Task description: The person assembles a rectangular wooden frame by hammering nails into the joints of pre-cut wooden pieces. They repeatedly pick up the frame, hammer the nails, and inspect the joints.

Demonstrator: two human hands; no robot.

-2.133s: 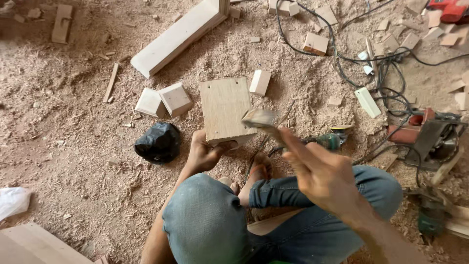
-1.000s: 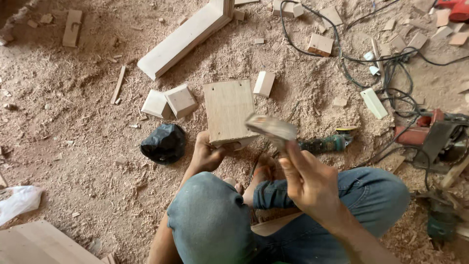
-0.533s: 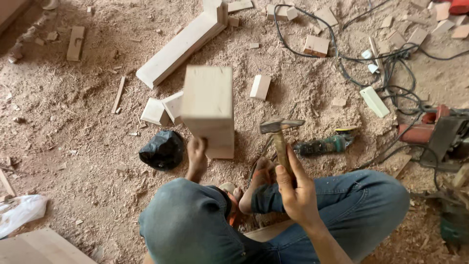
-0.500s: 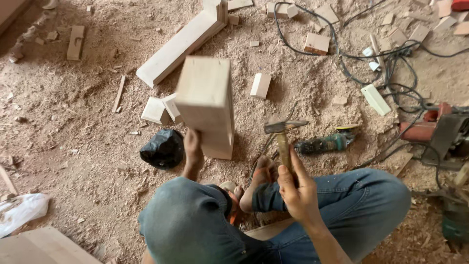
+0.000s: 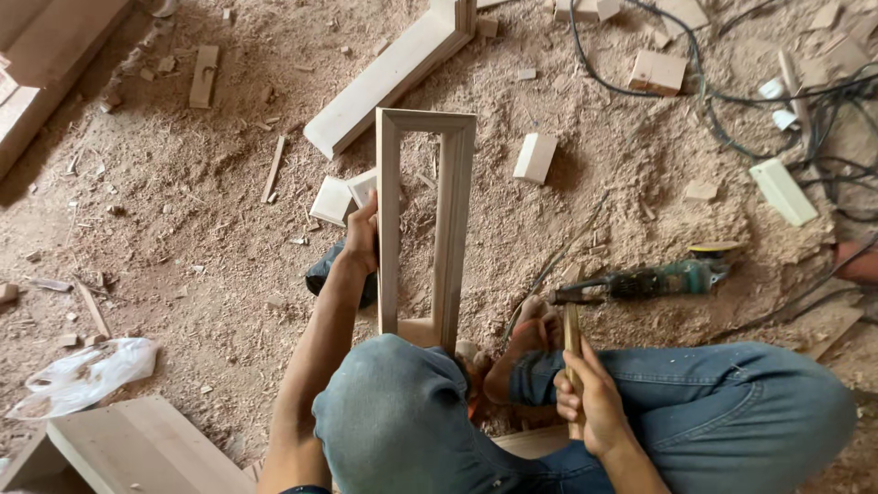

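Left hand is gripping the upright wooden frame steady, right hand is clenching the hammer; keeping the frame square looks best.

Frame upright on the floor, centre, before the knees; left hand on its left rail, bag behind that hand. Hammer in right hand, right of frame; grinder just beyond the hammer head. Beam beyond frame; blocks left of it, cables far right, plastic sheet near left.

crumpled clear plastic bag, lower left floor
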